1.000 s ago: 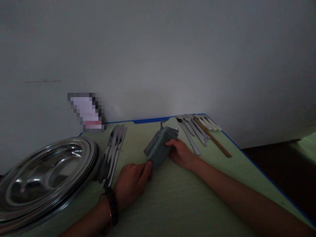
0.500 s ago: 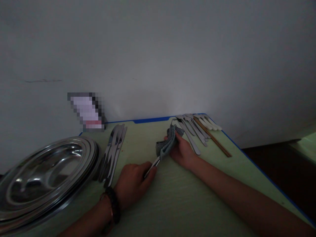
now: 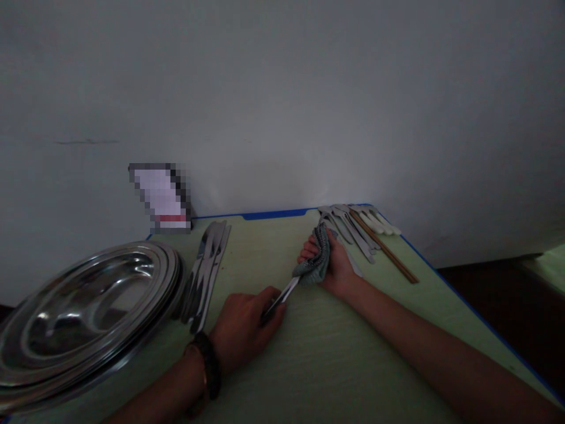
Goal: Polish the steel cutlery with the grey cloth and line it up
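Note:
My left hand point(image 3: 251, 318), with a dark bead bracelet at the wrist, is closed around the handle of a metal piece of cutlery point(image 3: 289, 288). The far end of that piece is hidden inside a folded grey-green cloth point(image 3: 318, 262), so I cannot tell its kind. Fingers of my right hand point(image 3: 338, 265) wrap the cloth around it. Just beyond the right hand lie metal spoons and forks point(image 3: 353, 232). Left of my left hand is a row of table knives point(image 3: 207, 271).
Stacked oval metal trays point(image 3: 145, 247) stand at the left. Wooden chopsticks point(image 3: 391, 253) and white-handled cutlery point(image 3: 382, 224) lie at the far right. A blurred-out phone-like object point(image 3: 161, 197) leans on the wall. The pale green table point(image 3: 353, 359) has a blue edge.
My right hand and the cloth have moved a little to the right along the cutlery, and the fingers have closed more around it. More of the metal shows. The view has shifted slightly.

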A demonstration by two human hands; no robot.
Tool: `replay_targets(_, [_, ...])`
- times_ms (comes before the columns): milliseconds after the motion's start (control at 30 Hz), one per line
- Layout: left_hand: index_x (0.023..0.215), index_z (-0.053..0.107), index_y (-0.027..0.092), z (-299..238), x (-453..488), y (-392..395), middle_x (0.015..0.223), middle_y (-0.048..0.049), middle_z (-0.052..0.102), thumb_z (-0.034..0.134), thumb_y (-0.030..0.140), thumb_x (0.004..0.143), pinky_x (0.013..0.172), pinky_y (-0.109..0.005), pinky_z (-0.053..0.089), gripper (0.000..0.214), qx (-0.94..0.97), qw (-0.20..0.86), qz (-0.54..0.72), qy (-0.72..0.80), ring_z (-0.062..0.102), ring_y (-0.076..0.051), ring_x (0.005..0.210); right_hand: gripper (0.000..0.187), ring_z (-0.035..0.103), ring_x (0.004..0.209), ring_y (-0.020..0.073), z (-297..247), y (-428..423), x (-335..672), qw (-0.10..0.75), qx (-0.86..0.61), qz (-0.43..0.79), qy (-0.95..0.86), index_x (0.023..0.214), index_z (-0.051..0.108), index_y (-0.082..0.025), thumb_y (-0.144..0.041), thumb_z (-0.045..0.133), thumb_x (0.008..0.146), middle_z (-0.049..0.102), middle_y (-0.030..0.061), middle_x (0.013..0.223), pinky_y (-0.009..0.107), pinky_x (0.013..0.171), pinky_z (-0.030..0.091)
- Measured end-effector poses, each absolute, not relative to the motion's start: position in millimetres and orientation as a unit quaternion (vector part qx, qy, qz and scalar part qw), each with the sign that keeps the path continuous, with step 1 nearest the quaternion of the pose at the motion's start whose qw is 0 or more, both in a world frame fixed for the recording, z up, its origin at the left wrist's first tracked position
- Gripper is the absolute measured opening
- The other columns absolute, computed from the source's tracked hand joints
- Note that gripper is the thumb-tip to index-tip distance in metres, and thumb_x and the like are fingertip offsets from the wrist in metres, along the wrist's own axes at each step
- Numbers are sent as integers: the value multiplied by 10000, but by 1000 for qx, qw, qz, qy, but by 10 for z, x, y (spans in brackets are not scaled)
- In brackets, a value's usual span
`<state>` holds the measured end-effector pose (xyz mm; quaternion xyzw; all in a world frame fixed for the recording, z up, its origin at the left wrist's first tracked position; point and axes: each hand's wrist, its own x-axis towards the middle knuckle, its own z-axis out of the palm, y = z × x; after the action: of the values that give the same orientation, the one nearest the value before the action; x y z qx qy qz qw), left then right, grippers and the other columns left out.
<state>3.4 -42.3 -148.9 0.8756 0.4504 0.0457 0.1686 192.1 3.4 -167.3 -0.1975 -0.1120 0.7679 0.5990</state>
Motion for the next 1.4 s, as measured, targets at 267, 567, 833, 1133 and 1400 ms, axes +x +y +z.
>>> replay_targets(267, [878,524,195,-1462,37,-411,611,10,630,312,339,905,506,-232,341,258,873,191,53,446,600,-155,548,201,595,743,153,-1695,-37,1829,616,-270,700,-239,712,598,-186,-66,578,551,649,-35,681,274,726,462])
replay_targets(567, [873,508,202,-1489,31,-412,619,8,623,307,341,905,506,-239,326,247,872,179,58,452,599,-162,555,244,610,873,187,-1762,-39,1836,600,-289,682,-302,847,621,-195,-192,711,620,684,8,840,358,827,462])
replay_targets(833, [891,497,205,-1491,20,-400,630,2,629,289,340,901,517,-245,342,248,876,184,58,443,605,-167,557,228,638,770,174,-1766,-45,1834,597,-321,660,-324,805,654,-178,-247,740,605,695,18,814,362,805,488])
replay_targets(1133, [878,490,206,-1461,32,-409,611,10,622,303,323,894,510,-236,337,221,876,173,47,449,601,-161,543,220,635,748,162,-1748,-57,1840,593,-321,662,-327,802,653,-172,-238,735,608,698,12,793,336,774,507])
replay_targets(1400, [991,443,209,-1541,25,-414,737,-1,645,369,302,883,553,-252,408,161,853,211,131,459,616,-166,618,220,633,795,173,-1742,-62,1829,601,-322,660,-315,815,648,-176,-253,726,624,691,27,825,340,783,496])
